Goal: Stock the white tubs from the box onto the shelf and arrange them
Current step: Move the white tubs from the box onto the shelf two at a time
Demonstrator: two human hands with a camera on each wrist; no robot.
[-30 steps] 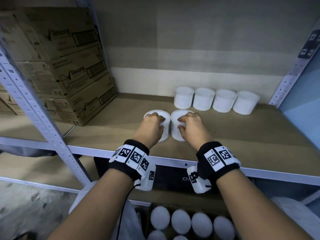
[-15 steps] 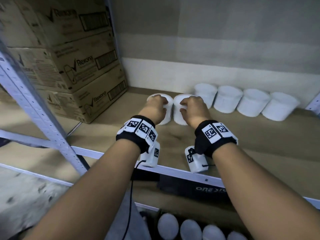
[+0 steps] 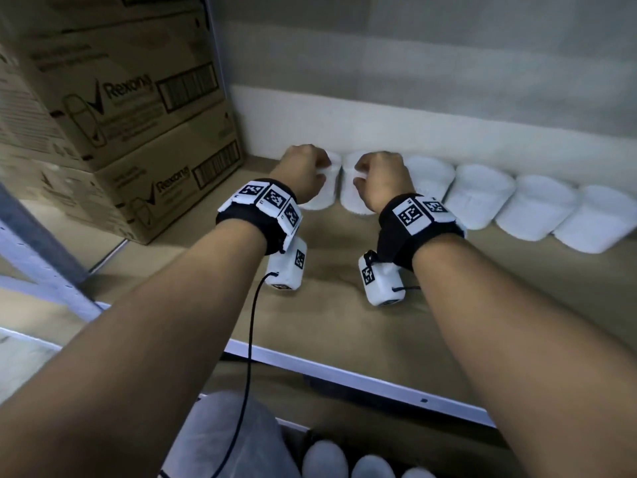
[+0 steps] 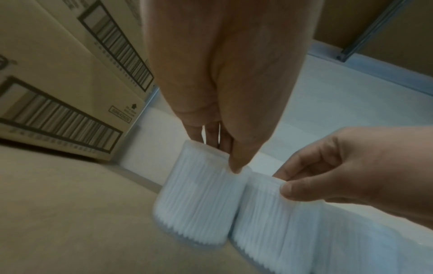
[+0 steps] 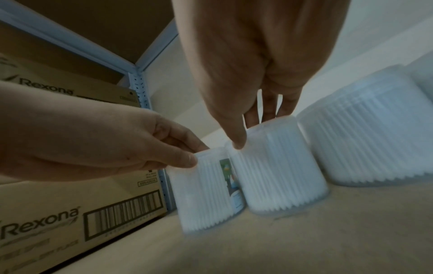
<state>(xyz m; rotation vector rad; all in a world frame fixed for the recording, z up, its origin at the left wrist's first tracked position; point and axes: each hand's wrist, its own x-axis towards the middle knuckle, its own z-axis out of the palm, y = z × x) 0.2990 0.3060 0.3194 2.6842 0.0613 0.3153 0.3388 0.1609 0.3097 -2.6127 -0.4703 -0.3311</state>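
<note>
Two white ribbed tubs stand side by side at the back of the shelf board [image 3: 344, 322], at the left end of a row of white tubs [image 3: 479, 198]. My left hand [image 3: 319, 174] grips the left tub [image 3: 324, 198] by its top, thumb in front and fingers behind [image 4: 199, 200]. In the same way my right hand [image 3: 360, 175] grips the right tub [image 3: 355, 201], which sits beside the row's nearest tub [image 5: 365, 148]. Both held tubs are blurred, so I cannot tell if they rest on the board. More white tubs [image 3: 324, 460] lie in the box below.
Stacked Rexona cartons [image 3: 120, 115] fill the shelf's left side, close to the left tub. A metal upright [image 3: 34, 236] stands at the front left and a metal rail [image 3: 344, 370] edges the shelf. The back wall is just behind the row.
Both hands have moved the two tubs from the shelf's front middle to the back, next to the row. The view has come closer to the shelf.
</note>
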